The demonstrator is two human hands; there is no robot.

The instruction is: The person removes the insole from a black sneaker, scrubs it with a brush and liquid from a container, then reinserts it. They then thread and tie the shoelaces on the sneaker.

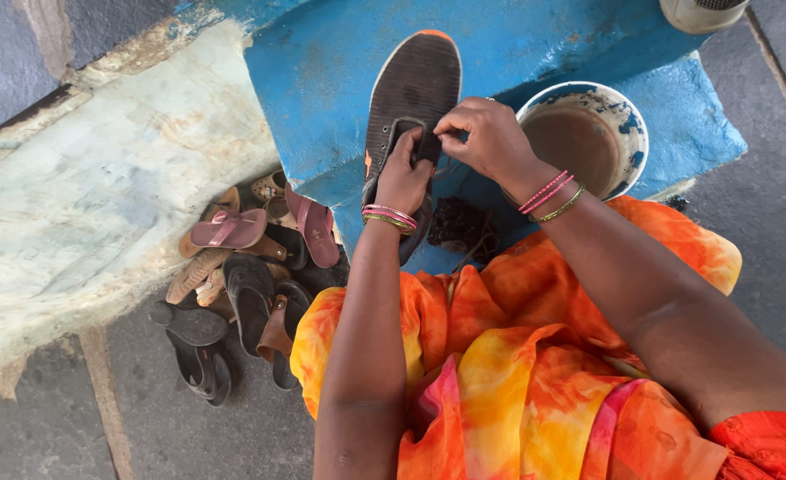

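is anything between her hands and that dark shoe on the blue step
Nothing visible. The left hand already grips the dark shoe at its opening, and the right hand pinches at its tongue.

Shoe (415, 84): dark grey w/ orange trim. Step (322, 80): blue paint. Bucket (628, 120): white, blue blotches, brown water. Dress (517, 373): orange-yellow tie-dye, pink streaks. Bangles (548, 191): pink, green.

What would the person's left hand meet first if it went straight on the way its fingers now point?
The left hand points up the dark grey mesh shoe it grips, so it would likely slide along that shoe toward its orange-tipped toe, then reach the blue painted step. Depth is unclear.
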